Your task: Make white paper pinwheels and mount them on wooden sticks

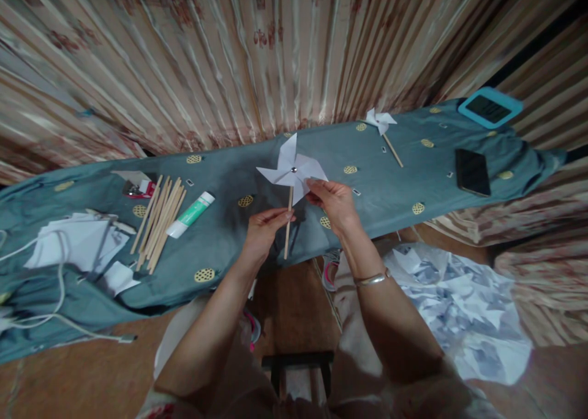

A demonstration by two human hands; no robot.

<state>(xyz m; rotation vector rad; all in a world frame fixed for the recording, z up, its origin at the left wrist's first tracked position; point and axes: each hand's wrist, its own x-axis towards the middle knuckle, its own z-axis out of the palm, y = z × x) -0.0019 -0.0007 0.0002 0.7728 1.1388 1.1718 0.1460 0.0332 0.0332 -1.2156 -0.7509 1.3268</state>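
A white paper pinwheel with a silver pin at its centre is held up over the cloth-covered table, its wooden stick pointing down toward me. My left hand pinches that stick below the blades, between thumb and fingers. At the pinwheel's right side, my right hand has thumb and fingers closed on the edge of a paper blade. A second finished-looking pinwheel lies at the back of the table, right of the middle.
Left on the teal cloth are wooden sticks, a glue tube, a red box of pins, paper sheets and a white cable. Rightward lie a phone and a blue timer. A bag of paper pieces sits below.
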